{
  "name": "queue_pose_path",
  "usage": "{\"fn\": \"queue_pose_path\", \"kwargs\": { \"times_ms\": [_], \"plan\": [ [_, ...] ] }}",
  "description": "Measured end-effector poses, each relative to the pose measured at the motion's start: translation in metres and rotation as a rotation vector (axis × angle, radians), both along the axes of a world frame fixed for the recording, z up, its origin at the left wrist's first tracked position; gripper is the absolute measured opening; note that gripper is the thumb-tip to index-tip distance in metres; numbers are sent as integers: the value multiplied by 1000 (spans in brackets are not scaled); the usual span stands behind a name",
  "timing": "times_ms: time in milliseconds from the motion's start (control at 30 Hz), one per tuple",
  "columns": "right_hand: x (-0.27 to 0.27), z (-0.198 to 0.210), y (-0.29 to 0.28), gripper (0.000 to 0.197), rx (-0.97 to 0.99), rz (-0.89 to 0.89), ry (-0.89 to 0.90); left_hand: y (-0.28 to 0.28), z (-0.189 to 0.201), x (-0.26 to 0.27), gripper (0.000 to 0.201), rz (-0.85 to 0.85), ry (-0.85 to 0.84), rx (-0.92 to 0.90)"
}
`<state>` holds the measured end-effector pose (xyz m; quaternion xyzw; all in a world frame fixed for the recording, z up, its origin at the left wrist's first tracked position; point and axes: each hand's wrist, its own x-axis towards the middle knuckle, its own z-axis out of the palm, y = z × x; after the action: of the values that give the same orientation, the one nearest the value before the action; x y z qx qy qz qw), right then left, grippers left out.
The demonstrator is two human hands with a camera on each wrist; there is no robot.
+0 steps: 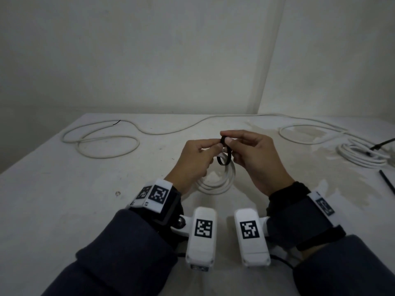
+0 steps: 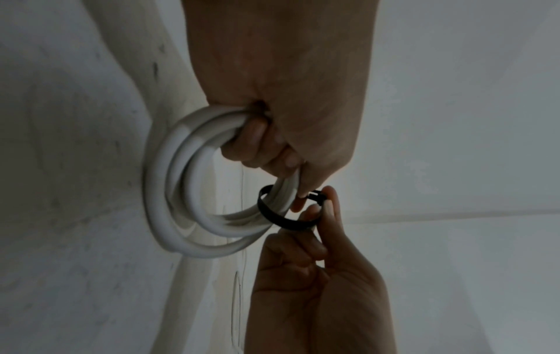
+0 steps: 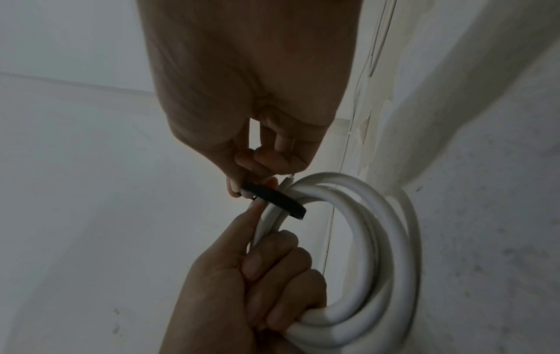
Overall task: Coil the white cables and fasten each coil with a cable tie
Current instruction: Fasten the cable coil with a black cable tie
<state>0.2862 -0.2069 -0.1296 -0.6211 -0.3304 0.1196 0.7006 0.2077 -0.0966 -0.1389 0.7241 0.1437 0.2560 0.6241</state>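
Black plastic, a cable tie (image 1: 224, 155) looped loosely around one side of the small coil of white round cable (image 1: 215, 180), marked the fastening step as you held the bundle just above the pale table (image 1: 64, 189). Your left hand (image 1: 193, 160) curled its lower fingers round the coil's strands while thumb and forefinger met the tie's head; your right hand (image 1: 255, 155) pinched the tie there too, fingertips (image 2: 328, 203) close together. By the look of it, the next move called for drawing the tail through until the band cinched tight, without letting the turns spring apart. Another white coil (image 1: 361, 155), already tied, lay at the right, and a long loose white cable (image 1: 102, 142) waited across the far side.
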Motion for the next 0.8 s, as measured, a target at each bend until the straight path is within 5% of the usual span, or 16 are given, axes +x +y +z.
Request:
{"fn": "queue_pose_path", "kwargs": {
  "times_ms": [800],
  "plan": [
    [-1, 2, -6, 28, -87, 141, -12, 0, -2, -1, 24, 13, 11, -93]
  ]
}}
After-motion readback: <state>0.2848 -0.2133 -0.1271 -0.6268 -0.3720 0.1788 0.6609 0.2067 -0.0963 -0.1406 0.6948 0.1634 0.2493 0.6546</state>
